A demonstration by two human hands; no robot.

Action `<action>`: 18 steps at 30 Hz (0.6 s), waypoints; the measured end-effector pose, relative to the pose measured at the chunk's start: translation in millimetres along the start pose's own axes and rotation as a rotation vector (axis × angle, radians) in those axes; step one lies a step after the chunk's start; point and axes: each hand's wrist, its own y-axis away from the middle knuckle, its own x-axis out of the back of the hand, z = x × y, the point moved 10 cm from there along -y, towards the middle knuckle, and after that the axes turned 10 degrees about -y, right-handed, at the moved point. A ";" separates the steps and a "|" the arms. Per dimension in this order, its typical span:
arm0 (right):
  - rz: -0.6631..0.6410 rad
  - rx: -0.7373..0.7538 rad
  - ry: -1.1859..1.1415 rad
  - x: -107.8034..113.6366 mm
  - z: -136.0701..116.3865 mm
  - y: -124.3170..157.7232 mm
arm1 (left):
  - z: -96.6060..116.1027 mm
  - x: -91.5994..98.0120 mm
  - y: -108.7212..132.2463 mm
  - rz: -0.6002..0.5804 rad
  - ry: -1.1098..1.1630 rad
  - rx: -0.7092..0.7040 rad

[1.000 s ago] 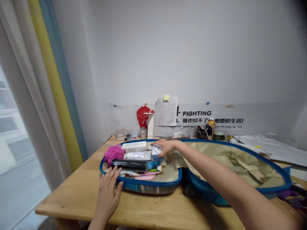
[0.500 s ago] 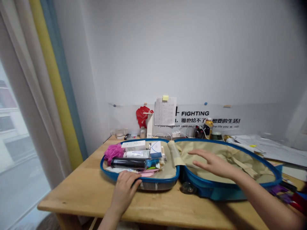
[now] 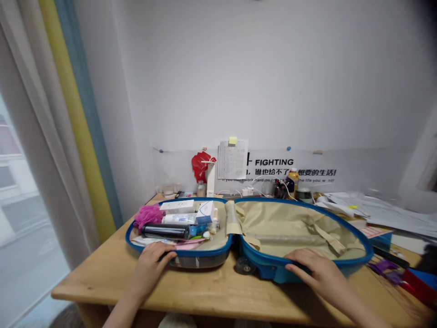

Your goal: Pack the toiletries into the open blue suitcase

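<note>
A blue suitcase [image 3: 211, 253] lies spread apart on the table, its two halves side by side. My left hand [image 3: 150, 262] curls over the near rim of the left half, fingers inside and thumb outside. That half holds a pink bath puff [image 3: 149, 216], a white box [image 3: 177, 207], a white tube [image 3: 180, 219], a black cylinder [image 3: 165, 231] and a blue-and-white box [image 3: 205, 212]. On the near rim of the right half, my right hand [image 3: 312, 269] grips with its thumb outside. Beige lining [image 3: 280, 218] and a strap [image 3: 329, 239] show within.
Along the wall stand a white lamp [image 3: 210, 180], a yellow-capped bottle [image 3: 292, 181] and a jar [image 3: 303, 195]. Papers [image 3: 362, 205] spread over the back right. Purple and red items [image 3: 389, 272] lie beside the suitcase. The wooden table's [image 3: 205, 291] front edge is near me.
My right hand has come down from above the right half onto its near rim. The suitcase has slid left and my left hand, still on its rim, has moved left too.
</note>
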 end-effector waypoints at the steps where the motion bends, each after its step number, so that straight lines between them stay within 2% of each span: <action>1: 0.007 0.019 0.004 -4.9 -6.7 -2.5 | -7.7 3.3 1.2 0.002 -0.011 0.011; 7: 0.020 0.142 0.024 -33.8 -43.2 -16.2 | -54.7 21.9 9.8 -0.006 -0.065 0.066; 13: 0.032 0.260 0.053 -59.6 -73.9 -26.3 | -85.6 42.8 15.6 0.001 -0.161 0.065; 18: 0.134 0.360 0.040 -66.9 -103.7 -28.9 | -111.8 53.8 23.3 -0.038 -0.181 0.135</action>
